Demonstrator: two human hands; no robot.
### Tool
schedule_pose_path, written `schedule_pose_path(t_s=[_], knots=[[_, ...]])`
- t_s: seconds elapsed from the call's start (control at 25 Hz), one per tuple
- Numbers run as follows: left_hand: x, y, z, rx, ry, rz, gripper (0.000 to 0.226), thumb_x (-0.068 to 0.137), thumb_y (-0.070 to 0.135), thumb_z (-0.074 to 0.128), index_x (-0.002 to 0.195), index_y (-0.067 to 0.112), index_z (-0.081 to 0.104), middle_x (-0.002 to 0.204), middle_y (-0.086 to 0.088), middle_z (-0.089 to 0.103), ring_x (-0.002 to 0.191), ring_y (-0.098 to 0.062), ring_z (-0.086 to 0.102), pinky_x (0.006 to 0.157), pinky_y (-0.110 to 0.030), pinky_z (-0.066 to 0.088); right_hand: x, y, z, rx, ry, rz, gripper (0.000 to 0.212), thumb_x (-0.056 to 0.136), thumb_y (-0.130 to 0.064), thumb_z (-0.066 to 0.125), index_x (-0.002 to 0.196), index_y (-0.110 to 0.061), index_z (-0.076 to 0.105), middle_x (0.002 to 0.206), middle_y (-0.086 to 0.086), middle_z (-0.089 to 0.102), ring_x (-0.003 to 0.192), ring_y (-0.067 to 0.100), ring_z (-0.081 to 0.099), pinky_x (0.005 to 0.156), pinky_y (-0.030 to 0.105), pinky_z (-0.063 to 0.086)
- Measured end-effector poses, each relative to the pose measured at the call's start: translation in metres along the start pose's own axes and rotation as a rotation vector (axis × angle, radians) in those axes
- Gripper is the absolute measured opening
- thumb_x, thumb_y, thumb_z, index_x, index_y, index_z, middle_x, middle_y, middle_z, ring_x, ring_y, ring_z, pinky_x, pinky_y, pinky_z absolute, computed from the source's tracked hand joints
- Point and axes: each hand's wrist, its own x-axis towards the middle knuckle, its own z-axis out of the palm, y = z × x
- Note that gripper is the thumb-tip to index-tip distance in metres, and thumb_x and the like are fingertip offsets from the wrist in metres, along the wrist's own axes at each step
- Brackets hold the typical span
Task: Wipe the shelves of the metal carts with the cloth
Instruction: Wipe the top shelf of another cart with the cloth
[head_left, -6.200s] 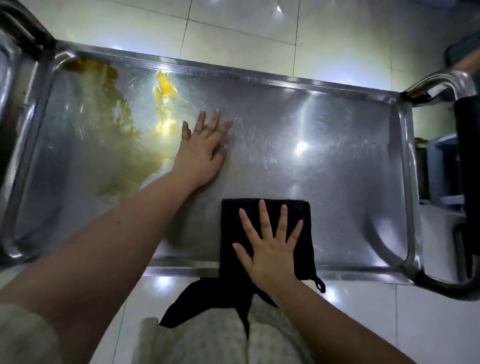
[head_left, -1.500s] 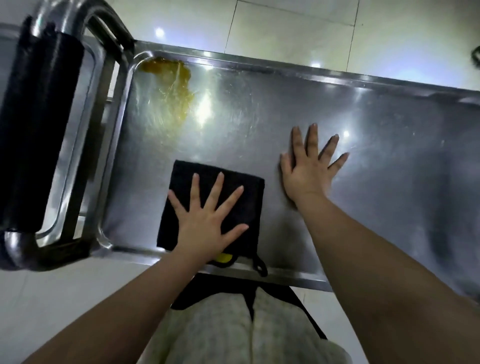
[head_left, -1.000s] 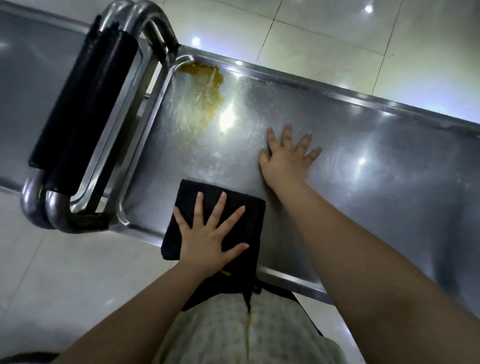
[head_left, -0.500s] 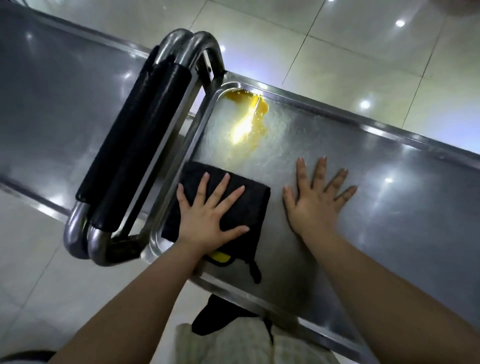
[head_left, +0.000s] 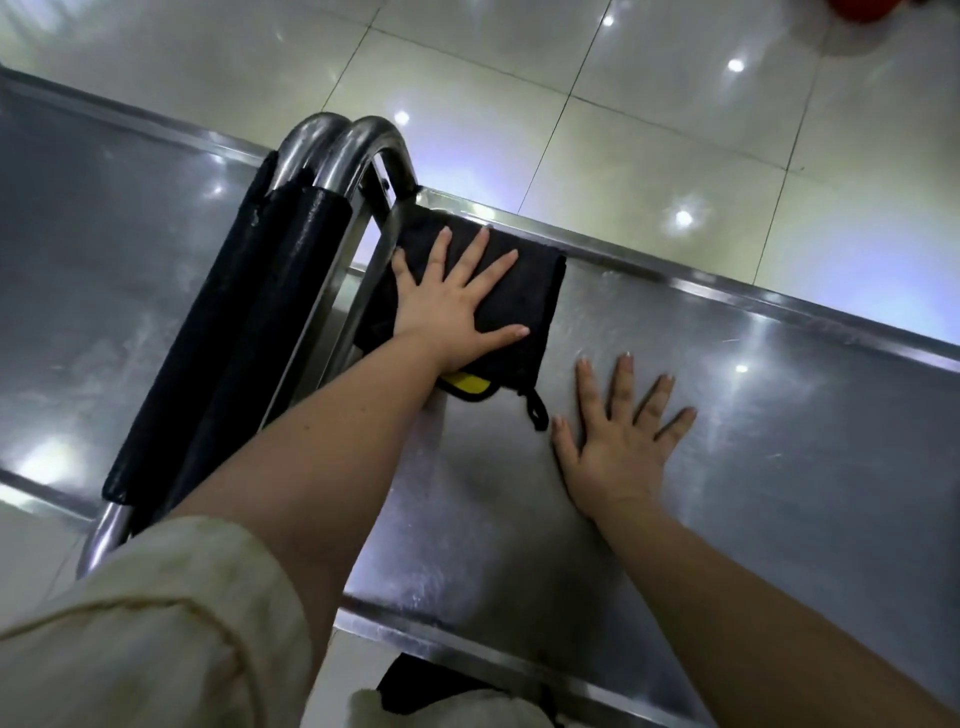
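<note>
Cloth (head_left: 535, 291) slid into far corner, touching rim (head_left: 675, 283); bare shelf (head_left: 779, 467) stretches right.

One head-worn wide-angle cam, tilted fwd and down, close above the cart shelf (head_left: 753, 467); view runs diagonally across it to the tiled floor (head_left: 649, 156) beyond.

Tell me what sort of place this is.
Likely a canteen, commercial kitchen or similar service area; I cannot be sure. Signs: the stainless-steel cart shelf, the black-padded push handles where two carts meet, and the glossy tiled floor.
</note>
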Motion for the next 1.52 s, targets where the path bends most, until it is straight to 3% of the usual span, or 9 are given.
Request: schedule_pose_path(t_s=[0.2, 0.36, 0.52, 0.68, 0.84, 0.96, 1.12, 1.28, 1.52], knots=[[-0.058, 0.013, 0.018, -0.025, 0.026, -0.045, 0.086, 0.076, 0.089, 0.01, 0.148, 0.05, -0.014, 0.162, 0.009, -0.016, 0.148, -0.033, -0.016, 0.108, -0.072, -0.003, 0.001, 0.001, 0.002, 0.007, 0.026, 0.013, 0.072, 0.084, -0.068, 0.001, 0.147, -0.043, -0.024, 0.159, 0.003, -0.026, 0.141, 0.044, -0.027, 0.109, 0.069, -0.012], [-0.176, 0.03, 0.057, -0.089, 0.059, -0.097, 0.086, 0.08, 0.086, 0.019, 0.153, 0.045, 0.003, 0.164, 0.003, 0.003, 0.148, -0.038, -0.001, 0.107, -0.075, 0.005, -0.001, 0.001, 0.001, -0.006, 0.026, 0.007, 0.07, 0.087, -0.067, 0.002, 0.146, -0.042, -0.025, 0.16, 0.003, -0.024, 0.142, 0.045, -0.025, 0.109, 0.069, -0.012], [-0.244, 0.041, 0.083, -0.062, 0.029, -0.139, 0.086, 0.08, 0.084, 0.027, 0.154, 0.041, 0.014, 0.164, -0.003, 0.007, 0.148, -0.041, 0.004, 0.104, -0.077, 0.009, -0.001, 0.0, 0.003, -0.001, 0.049, 0.001, 0.071, 0.088, -0.067, 0.003, 0.15, -0.04, -0.017, 0.162, 0.005, -0.017, 0.143, 0.046, -0.021, 0.109, 0.069, -0.011], [-0.172, 0.011, 0.061, -0.011, 0.104, -0.056, 0.087, 0.076, 0.088, 0.025, 0.152, 0.047, 0.012, 0.164, 0.002, 0.007, 0.15, -0.034, 0.0, 0.106, -0.075, 0.003, 0.0, -0.001, 0.005, 0.005, 0.059, 0.007, 0.071, 0.089, -0.066, 0.006, 0.152, -0.04, -0.013, 0.162, 0.005, -0.015, 0.143, 0.045, -0.021, 0.109, 0.068, -0.012], [-0.074, -0.013, 0.025, 0.063, 0.055, -0.054, 0.086, 0.075, 0.09, 0.011, 0.148, 0.051, -0.012, 0.163, 0.001, -0.014, 0.148, -0.032, -0.015, 0.107, -0.074, -0.005, 0.0, 0.001, 0.006, 0.029, 0.065, -0.003, 0.071, 0.088, -0.066, 0.006, 0.151, -0.041, -0.015, 0.162, 0.005, -0.019, 0.143, 0.044, -0.022, 0.11, 0.067, -0.013], [-0.029, -0.019, 0.009, 0.069, 0.037, -0.059, 0.085, 0.074, 0.09, 0.007, 0.146, 0.051, -0.018, 0.162, 0.001, -0.02, 0.147, -0.032, -0.02, 0.107, -0.072, -0.01, 0.001, 0.002, 0.008, 0.023, 0.083, 0.002, 0.072, 0.088, -0.067, 0.008, 0.151, -0.041, -0.014, 0.162, 0.006, -0.016, 0.143, 0.044, -0.02, 0.11, 0.068, -0.011], [0.001, -0.021, -0.003, 0.105, 0.028, 0.004, 0.086, 0.073, 0.09, 0.003, 0.146, 0.05, -0.02, 0.161, 0.0, -0.021, 0.147, -0.032, -0.019, 0.107, -0.074, -0.006, 0.001, 0.002, 0.007, 0.014, 0.071, -0.004, 0.072, 0.088, -0.068, 0.008, 0.148, -0.042, -0.021, 0.161, 0.005, -0.021, 0.142, 0.044, -0.025, 0.109, 0.068, -0.012], [0.009, -0.019, -0.005, 0.107, 0.045, 0.046, 0.085, 0.074, 0.089, 0.002, 0.147, 0.05, -0.02, 0.162, -0.001, -0.019, 0.147, -0.035, -0.018, 0.105, -0.076, -0.005, 0.001, 0.003, 0.007, 0.013, 0.091, 0.006, 0.071, 0.089, -0.068, 0.009, 0.15, -0.041, -0.017, 0.162, 0.005, -0.018, 0.143, 0.044, -0.023, 0.11, 0.069, -0.011], [0.017, 0.037, -0.004, 0.05, 0.063, 0.107, 0.084, 0.076, 0.089, 0.007, 0.148, 0.051, -0.014, 0.162, 0.001, -0.018, 0.146, -0.038, -0.018, 0.105, -0.076, -0.004, 0.002, 0.005, 0.008, 0.029, 0.119, 0.002, 0.071, 0.09, -0.068, 0.014, 0.15, -0.042, -0.013, 0.163, 0.004, -0.012, 0.144, 0.043, -0.019, 0.111, 0.069, -0.007]])
